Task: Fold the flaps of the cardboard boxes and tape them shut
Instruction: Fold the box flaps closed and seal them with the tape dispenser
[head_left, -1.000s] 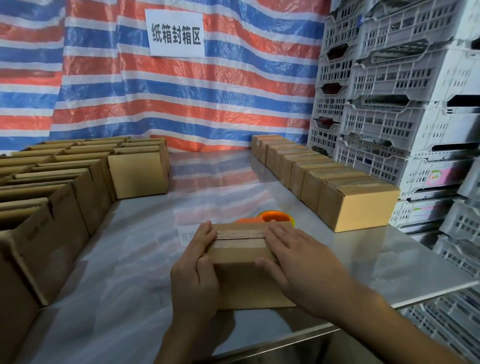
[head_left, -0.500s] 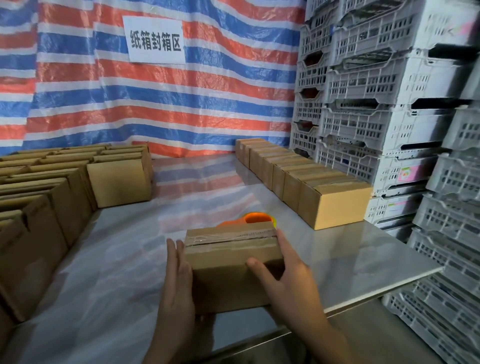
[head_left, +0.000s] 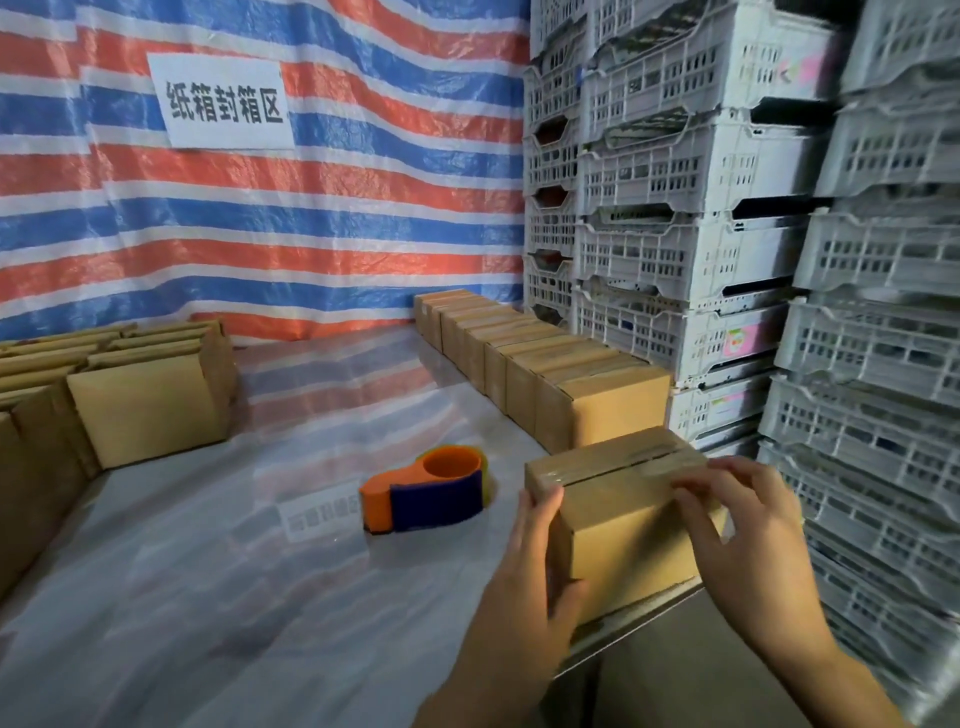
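Note:
A small cardboard box (head_left: 623, 525) with clear tape along its top seam sits near the table's front right edge, in front of a row of closed boxes (head_left: 550, 374). My left hand (head_left: 530, 582) holds its left side, thumb on the front face. My right hand (head_left: 748, 525) grips its right side, fingers curled over the taped top. An orange and blue tape dispenser (head_left: 426, 493) lies on the table left of the box, untouched.
Open-flapped boxes (head_left: 119, 395) are lined up along the left of the steel table (head_left: 234, 582). Stacked white plastic crates (head_left: 727, 234) rise close on the right. A striped tarp with a white sign (head_left: 223, 101) hangs behind.
Both hands have carried the taped box to the right, toward the end of the row of closed boxes. The tape dispenser, earlier hidden behind the box, now shows fully.

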